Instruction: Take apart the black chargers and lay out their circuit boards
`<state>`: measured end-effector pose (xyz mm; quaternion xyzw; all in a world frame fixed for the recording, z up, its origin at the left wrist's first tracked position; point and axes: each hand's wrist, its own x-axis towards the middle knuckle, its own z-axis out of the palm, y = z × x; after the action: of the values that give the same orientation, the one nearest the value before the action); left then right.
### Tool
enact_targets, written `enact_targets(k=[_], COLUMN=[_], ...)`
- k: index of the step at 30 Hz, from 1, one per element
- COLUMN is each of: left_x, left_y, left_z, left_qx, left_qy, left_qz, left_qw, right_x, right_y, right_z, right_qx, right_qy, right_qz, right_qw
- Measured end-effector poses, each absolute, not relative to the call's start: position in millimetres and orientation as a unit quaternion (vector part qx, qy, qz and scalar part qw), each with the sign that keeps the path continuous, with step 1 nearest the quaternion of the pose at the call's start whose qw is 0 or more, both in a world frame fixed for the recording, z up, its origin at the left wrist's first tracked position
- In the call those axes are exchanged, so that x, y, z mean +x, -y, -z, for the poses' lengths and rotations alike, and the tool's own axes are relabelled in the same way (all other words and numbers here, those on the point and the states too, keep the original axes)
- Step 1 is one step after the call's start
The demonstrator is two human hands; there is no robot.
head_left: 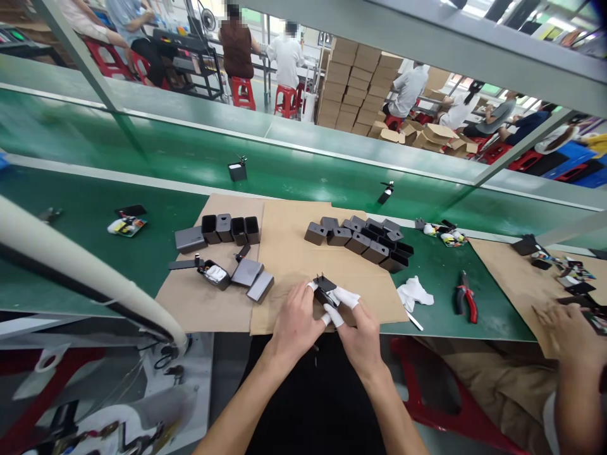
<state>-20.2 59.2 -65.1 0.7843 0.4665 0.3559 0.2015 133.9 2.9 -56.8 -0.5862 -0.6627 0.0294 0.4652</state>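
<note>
Between my two hands, above the near edge of the cardboard (284, 253), is a black plug-in charger (325, 291) with metal prongs on top and some white showing inside. My left hand (296, 319) grips it from the left; white covers sit on its fingertips. From the right, my right hand (360, 328) closes on it, its thumb and fingers in white finger cots too. Left of them lie dark rectangular cases (247, 273) and an open case with white parts inside (214, 273). Beyond my hands, several black cases (358, 241) stand in rows.
Red-handled pliers (465, 298) and a crumpled white cloth (416, 293) lie on the green bench to the right. A co-worker's hand (564, 328) is at the far right. A pale thick hose (95, 265) crosses the left side. Charger units ride on the green belt (303, 180) behind.
</note>
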Motion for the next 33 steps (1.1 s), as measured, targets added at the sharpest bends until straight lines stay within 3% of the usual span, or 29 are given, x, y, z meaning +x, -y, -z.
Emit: enact_targets(k=[4,9,17,23,26,33], left_x=[-20.4,-20.9,-32.8,-90.1,-108.6,-131.1], left_y=[-58.9,-58.8,-43.0,-16.8,-21.1,-50.7], left_z=[64.4,66.8,48.3,28.7,33.9,56.0], left_qx=[0.781,0.779,0.770,0.617,0.539,0.459], left_qy=[-0.466,-0.463,-0.467,-0.584,-0.667,-0.681], left_qz=[-0.362,-0.368,-0.377,-0.527,-0.512,-0.558], left_qw=[0.206,0.211,0.217,0.019,0.054,0.121], right_x=[131.0,130.9,139.2,138.6,134.7,136.3], right_y=[0.2,0.5,2.5,-6.7,-8.0,-0.8], right_z=[62.4,63.7,75.1,80.7,81.0,83.3], right_qx=[-0.611,-0.604,-0.607,-0.629,-0.636,-0.658], right_qy=[0.622,0.654,0.637,0.600,0.596,0.582], right_qz=[-0.002,0.026,-0.009,0.006,0.016,0.004], right_qw=[0.490,0.454,0.475,0.494,0.490,0.478])
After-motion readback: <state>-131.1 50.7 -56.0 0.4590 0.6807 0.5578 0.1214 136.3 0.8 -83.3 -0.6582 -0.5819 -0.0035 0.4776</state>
